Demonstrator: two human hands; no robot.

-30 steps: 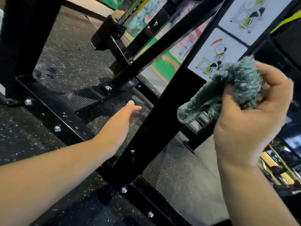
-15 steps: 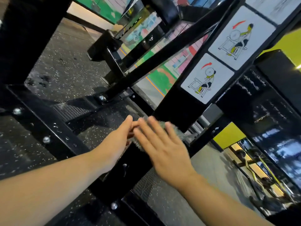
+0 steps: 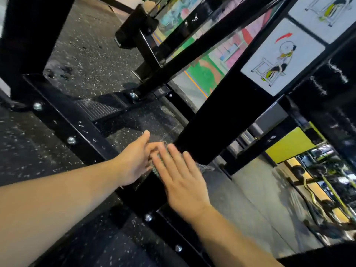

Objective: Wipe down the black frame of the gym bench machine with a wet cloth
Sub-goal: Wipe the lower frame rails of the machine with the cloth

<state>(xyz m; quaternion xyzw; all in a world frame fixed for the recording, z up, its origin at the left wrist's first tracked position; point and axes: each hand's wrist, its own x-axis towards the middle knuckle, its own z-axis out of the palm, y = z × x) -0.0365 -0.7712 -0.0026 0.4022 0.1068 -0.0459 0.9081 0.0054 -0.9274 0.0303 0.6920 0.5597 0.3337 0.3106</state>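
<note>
— Where is the cloth (image 3: 158, 171) for us?

— Low on the slanted black frame post (image 3: 217, 120), flat against it under our right hand (image 3: 181, 180); only a grey-green fringe shows between the two hands and at the post's right edge.

— And our hands?

— The right lies with straight, spread fingers pressing the cloth to the post. The left hand (image 3: 134, 160) reaches in from the left, its fingertips touching the cloth's edge; whether they pinch it we cannot tell.

— Around that?

— Higher up the post we see a white instruction sticker (image 3: 279, 60). A bolted base bar (image 3: 63, 120) runs across the speckled rubber floor (image 3: 86, 49).
</note>
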